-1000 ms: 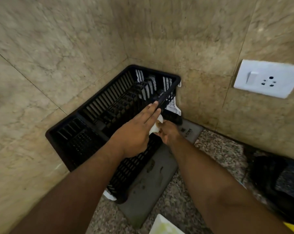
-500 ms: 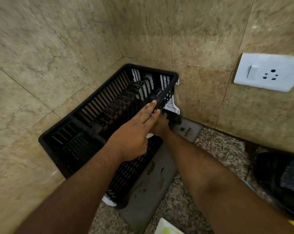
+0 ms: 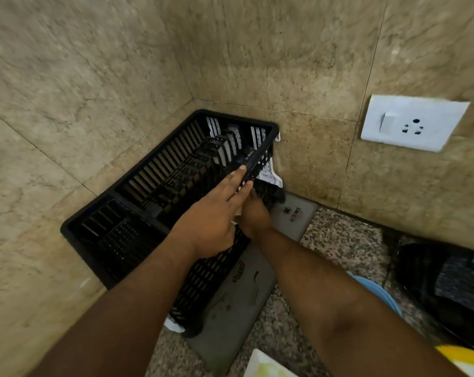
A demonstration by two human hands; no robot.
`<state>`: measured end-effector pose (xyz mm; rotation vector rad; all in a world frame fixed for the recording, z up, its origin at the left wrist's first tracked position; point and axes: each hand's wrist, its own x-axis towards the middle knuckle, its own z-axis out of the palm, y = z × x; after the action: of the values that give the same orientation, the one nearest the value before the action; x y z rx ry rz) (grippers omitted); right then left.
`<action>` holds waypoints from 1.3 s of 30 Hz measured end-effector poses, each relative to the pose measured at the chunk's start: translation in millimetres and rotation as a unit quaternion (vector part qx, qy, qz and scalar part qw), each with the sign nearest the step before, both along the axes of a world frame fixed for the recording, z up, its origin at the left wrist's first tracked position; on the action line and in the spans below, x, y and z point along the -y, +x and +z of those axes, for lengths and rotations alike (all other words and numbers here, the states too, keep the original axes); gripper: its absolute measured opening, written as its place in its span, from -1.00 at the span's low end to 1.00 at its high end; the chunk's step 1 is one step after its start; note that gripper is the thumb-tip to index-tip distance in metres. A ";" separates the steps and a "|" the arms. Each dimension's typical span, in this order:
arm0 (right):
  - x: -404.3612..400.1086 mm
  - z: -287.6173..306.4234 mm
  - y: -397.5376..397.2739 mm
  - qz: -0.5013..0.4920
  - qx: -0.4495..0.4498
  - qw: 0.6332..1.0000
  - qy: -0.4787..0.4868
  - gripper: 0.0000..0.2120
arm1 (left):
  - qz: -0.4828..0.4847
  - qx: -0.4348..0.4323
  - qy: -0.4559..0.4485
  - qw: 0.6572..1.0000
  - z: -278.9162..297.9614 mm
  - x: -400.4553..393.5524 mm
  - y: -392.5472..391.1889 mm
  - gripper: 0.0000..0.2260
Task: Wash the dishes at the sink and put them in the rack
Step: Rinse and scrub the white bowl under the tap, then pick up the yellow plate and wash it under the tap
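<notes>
A black plastic dish rack (image 3: 159,170) sits in the wall corner with no dishes showing in it. A white drip tray (image 3: 270,175) pokes out beneath it at the far end and at the near corner. My left hand (image 3: 211,219) lies over the rack's right rim with straight fingers, the tips touching the rim. My right hand (image 3: 255,216) is just right of it, low against the rack's side wall, gripping the tray's white edge. My left hand and the rack hide most of its fingers.
A grey mat (image 3: 236,292) lies under the rack on the speckled counter (image 3: 339,235). A white wall socket (image 3: 412,123) is at the right. A blue plate (image 3: 380,292), a black pan (image 3: 448,289), a yellow dish (image 3: 467,357) and a white plate (image 3: 265,367) lie nearby.
My right hand has slid forward and lower against the rack's side, so less of the white edge shows. My left hand stays on the rim.
</notes>
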<state>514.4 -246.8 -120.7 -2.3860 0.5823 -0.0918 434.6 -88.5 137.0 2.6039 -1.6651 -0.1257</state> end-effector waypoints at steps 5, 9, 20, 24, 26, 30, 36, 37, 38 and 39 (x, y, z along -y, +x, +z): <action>-21.4 98.2 -103.3 0.029 0.057 0.997 0.035 -0.31 | 0.010 0.025 0.010 1.000 3.8 -0.8 -6.1 -0.24; -21.4 140.0 -159.2 0.069 0.052 0.995 0.040 -0.44 | 0.006 0.084 0.020 0.996 8.1 -6.8 -16.0 -0.34; -0.5 211.6 -386.6 0.043 0.025 0.998 0.040 -0.47 | 0.106 -0.053 -0.084 0.989 -9.9 -4.2 -188.5 -0.59; 8.9 204.0 -477.4 -0.001 -0.011 1.000 0.005 -0.51 | 0.113 -0.149 -0.114 0.976 -47.1 13.7 -278.7 -0.54; 15.7 191.3 -517.5 -0.041 -0.029 0.999 0.014 -0.56 | 0.106 -0.180 -0.108 0.972 -62.2 22.0 -318.6 -0.53; 28.2 176.3 -581.4 -0.146 -0.088 0.985 0.011 -0.57 | 0.061 -0.233 -0.058 0.969 -85.4 42.4 -376.0 -0.58; 47.8 145.8 -621.3 -0.288 -0.159 0.943 0.056 -0.68 | 0.219 -0.330 -0.009 0.918 -117.3 63.2 -409.2 -0.30; 49.5 139.8 -624.4 -0.289 -0.156 0.942 0.076 -0.67 | 0.235 -0.348 -0.019 0.907 -117.4 66.1 -416.0 -0.31; 51.2 134.4 -626.9 -0.294 -0.153 0.938 0.099 -0.66 | 0.246 -0.362 -0.027 0.899 -118.0 69.1 -421.4 -0.34; 53.4 129.2 -629.4 -0.304 -0.142 0.934 0.120 -0.68 | 0.253 -0.365 -0.036 0.895 -119.8 71.6 -425.8 -0.36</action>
<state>-115.0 -300.2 8.5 -1.9178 1.3738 0.0548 8.8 -160.1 17.2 2.3686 -0.7082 -0.8619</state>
